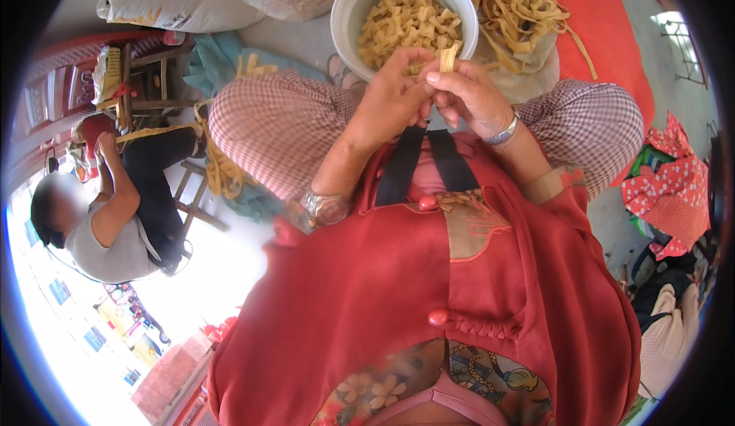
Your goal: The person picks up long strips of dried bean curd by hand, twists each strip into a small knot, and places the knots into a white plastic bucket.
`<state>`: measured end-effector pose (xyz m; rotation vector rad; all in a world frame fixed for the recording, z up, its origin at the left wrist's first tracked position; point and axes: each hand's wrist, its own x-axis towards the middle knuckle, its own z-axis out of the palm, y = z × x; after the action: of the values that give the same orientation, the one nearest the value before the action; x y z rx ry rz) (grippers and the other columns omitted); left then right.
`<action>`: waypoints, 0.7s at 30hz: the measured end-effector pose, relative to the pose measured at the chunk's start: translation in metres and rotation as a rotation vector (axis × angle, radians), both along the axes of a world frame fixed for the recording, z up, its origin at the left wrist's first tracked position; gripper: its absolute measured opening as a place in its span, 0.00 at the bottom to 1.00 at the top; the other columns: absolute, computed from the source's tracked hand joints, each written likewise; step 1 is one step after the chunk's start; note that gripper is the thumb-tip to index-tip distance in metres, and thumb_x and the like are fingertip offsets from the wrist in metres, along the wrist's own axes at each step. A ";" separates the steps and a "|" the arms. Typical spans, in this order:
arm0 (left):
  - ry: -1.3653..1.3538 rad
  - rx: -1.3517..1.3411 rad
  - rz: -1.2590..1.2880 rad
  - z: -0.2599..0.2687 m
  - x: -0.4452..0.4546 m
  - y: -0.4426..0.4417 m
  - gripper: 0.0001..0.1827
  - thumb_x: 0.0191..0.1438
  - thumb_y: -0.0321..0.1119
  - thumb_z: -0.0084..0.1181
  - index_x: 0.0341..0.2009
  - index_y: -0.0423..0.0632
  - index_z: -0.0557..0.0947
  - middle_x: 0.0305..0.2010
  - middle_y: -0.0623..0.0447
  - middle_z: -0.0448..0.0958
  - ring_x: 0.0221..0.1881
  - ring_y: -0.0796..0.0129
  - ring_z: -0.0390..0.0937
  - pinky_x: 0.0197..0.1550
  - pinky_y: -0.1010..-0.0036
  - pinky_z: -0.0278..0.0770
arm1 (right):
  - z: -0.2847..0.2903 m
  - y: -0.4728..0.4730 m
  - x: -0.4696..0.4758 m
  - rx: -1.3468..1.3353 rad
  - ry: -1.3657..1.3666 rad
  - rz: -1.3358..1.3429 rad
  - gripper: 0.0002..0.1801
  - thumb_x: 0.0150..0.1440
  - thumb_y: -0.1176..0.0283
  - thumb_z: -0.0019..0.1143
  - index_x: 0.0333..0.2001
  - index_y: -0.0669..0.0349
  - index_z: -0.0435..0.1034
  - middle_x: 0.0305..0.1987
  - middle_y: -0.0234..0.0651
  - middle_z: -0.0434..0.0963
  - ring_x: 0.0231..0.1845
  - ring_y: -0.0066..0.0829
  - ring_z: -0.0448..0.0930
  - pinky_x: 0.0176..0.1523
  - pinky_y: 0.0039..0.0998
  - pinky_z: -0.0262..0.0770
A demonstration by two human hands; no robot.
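Both of my hands meet just in front of a white bucket (340, 18) that holds many short pieces of a yellowish, dried-looking plant strip (402, 21). A small folded piece of the same strip (448, 58) stands upright between the thumb and fingers of my right hand (474, 90). My left hand (396, 90) touches it from the other side, its fingertips close to the piece; whether they pinch it too is hard to tell. Right of the bucket lies a heap of long, uncut-looking strips (517, 10) on pale cloth or sacking (534, 70).
A red cloth or sack (608, 41) lies beyond the heap. Full bags (189, 1) stand at the upper left. A person (115, 219) sits at the left by a wooden stool (198, 196), with more long strips (221, 162) over teal cloth (252, 202).
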<state>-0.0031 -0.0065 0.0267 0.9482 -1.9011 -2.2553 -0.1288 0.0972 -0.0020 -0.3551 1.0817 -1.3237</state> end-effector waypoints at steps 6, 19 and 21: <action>0.152 0.262 0.110 -0.006 0.003 -0.004 0.14 0.57 0.29 0.46 0.48 0.44 0.65 0.23 0.55 0.68 0.22 0.77 0.65 0.22 0.82 0.64 | -0.008 -0.004 -0.003 -0.032 -0.164 -0.133 0.08 0.52 0.70 0.53 0.34 0.62 0.68 0.20 0.27 0.67 0.13 0.14 0.63 0.15 0.16 0.57; 0.186 0.343 0.233 -0.019 -0.016 -0.018 0.07 0.56 0.28 0.49 0.41 0.45 0.70 0.21 0.57 0.67 0.21 0.77 0.64 0.22 0.81 0.64 | -0.009 -0.012 -0.037 0.030 -0.194 -0.279 0.04 0.50 0.74 0.55 0.30 0.61 0.68 0.18 0.27 0.66 0.13 0.13 0.61 0.16 0.17 0.57; 0.134 0.277 0.213 -0.006 -0.033 -0.034 0.06 0.57 0.30 0.49 0.38 0.46 0.70 0.21 0.56 0.69 0.18 0.77 0.64 0.22 0.82 0.64 | -0.002 -0.029 -0.054 -0.025 -0.104 -0.302 0.05 0.51 0.73 0.55 0.31 0.61 0.68 0.19 0.26 0.66 0.14 0.13 0.62 0.17 0.16 0.58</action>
<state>-0.0366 -0.0407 0.0208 0.9482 -1.3882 -2.4206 -0.1833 0.0679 -0.0037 -0.1419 1.0602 -1.6059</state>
